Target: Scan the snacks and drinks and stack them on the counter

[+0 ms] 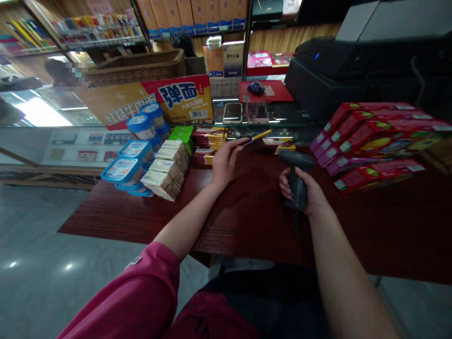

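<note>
My left hand (225, 162) pinches the near end of a thin flat packet (262, 135) with a yellow edge, held tilted above the counter. My right hand (312, 190) is wrapped round the grip of a dark grey barcode scanner (297, 181), whose head points toward the packet's side. A cable hangs below the scanner. Beside my left hand lie stacks of similar yellow and dark red packets (208, 141). A smaller pile of packets (285, 146) lies beyond the scanner. The print on the held packet is too blurred to read.
Blue-lidded tubs (122, 169) and small cream boxes (164, 174) stand left on the brown counter (247, 221). Red and purple boxes (374, 136) are stacked right. Behind are a cardboard carton (183, 101), a phone (232, 113), a mouse (256, 87) and black equipment (318, 84).
</note>
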### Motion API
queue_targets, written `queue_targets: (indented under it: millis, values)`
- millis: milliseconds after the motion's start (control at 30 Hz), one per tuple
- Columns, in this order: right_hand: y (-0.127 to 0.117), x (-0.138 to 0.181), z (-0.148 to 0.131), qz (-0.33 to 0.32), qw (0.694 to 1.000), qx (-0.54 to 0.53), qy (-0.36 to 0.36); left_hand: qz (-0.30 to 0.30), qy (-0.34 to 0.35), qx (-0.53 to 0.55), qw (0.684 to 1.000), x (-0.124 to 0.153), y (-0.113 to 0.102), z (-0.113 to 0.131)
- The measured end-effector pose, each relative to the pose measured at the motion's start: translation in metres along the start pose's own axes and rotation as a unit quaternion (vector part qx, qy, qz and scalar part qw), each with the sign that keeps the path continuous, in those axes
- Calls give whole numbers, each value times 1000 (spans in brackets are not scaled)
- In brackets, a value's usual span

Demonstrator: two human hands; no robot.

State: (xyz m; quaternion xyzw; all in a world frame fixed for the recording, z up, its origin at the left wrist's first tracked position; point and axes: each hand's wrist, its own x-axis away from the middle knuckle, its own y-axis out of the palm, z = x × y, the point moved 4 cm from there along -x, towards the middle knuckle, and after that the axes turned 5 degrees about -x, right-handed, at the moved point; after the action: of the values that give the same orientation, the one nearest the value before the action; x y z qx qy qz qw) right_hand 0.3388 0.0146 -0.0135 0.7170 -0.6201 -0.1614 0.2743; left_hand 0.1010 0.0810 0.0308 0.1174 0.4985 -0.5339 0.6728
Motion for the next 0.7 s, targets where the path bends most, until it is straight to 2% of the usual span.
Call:
queue_targets:
  millis: [67,133,267,400,567,700]
  values:
    - [0,0,0,-3,1000,4,0,0,63,-35,997,4,-33,-1]
    - [1,0,1,-5,1000,8,2,-9,98,-68,993,10,-59,-7]
    - [4,1,0,-1,1000,9,7,-38,83,-134,987,21,-87,-23]
    - [5,3,-1,12,1000,-10,4,-55,48,-198,978,24,-92,-34]
    - [4,3,0,23,999,-22,9,-156,-49,-290,943,26,-89,-46]
    - [4,2,0,20,999,-22,14,-219,-75,-365,902,29,-82,-42]
